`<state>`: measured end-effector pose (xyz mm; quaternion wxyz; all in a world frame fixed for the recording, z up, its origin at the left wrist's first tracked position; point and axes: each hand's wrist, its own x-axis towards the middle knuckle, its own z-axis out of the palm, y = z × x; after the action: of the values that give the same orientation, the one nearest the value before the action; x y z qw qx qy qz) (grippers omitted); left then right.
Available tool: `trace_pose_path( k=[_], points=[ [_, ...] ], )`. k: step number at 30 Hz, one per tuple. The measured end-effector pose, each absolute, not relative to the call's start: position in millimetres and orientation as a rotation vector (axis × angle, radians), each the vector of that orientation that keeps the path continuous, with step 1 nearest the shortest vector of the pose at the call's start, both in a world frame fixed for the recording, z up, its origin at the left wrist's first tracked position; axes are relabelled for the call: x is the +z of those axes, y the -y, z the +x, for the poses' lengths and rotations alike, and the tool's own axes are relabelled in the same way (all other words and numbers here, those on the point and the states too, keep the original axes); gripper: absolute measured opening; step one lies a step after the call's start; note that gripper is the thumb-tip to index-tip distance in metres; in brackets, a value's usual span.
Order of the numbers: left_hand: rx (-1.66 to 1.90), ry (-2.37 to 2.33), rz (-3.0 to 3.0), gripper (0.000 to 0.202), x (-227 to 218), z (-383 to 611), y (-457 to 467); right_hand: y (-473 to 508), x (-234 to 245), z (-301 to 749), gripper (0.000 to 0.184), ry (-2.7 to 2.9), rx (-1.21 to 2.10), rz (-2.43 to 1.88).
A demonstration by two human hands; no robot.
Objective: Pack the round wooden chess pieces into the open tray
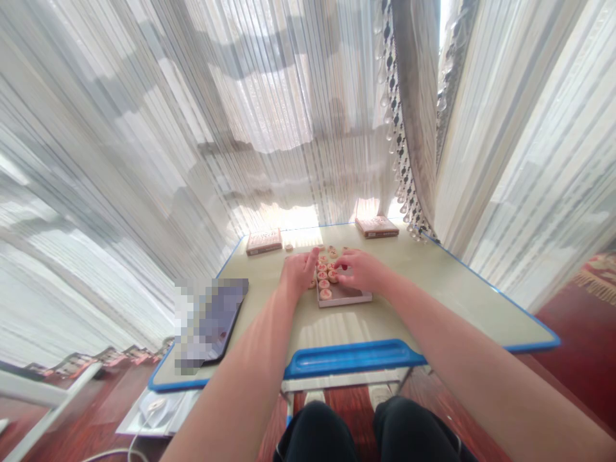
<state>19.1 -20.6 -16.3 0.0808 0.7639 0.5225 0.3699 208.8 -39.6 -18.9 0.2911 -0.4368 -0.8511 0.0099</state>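
A shallow box tray (345, 300) on the table holds several round wooden xiangqi pieces (324, 285) with red characters, arranged in rows along its left side. My right hand (360, 268) reaches over the tray from the right, its thumb and forefinger closed about a xiangqi piece (333, 276) in the second column. At the tray's left edge rests my left hand (298, 271), thumb stretched out and nothing visible in it; its other fingers are partly hidden. A loose piece (312, 283) shows beside that hand, and more pieces (333, 253) lie beyond the tray.
Two flat boxes stand at the far edge, one left (264, 242) and one right (376, 226). A single piece (289, 248) lies by the left box. A tablet (226, 317), partly pixelated, is on the left. The blue-edged table (433, 301) meets sheer curtains (289, 128).
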Motion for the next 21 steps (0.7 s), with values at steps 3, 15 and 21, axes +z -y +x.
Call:
trace_pose_path(
  k=[3, 15, 21],
  points=[
    [1.132, -1.570, 2.336, 0.055, -16, 18, 19, 34, -19, 214, 0.017, 2.161, 0.027, -1.278],
    [1.023, -1.359, 2.183, 0.056, -35, 14, 1, 5, -38, 224, 0.037, 2.145, -0.176, -1.535],
    [1.037, -1.353, 2.085, 0.057, -32, 14, 3, 14, -28, 219, 0.039, 2.235, -0.038, -1.420]
  ],
)
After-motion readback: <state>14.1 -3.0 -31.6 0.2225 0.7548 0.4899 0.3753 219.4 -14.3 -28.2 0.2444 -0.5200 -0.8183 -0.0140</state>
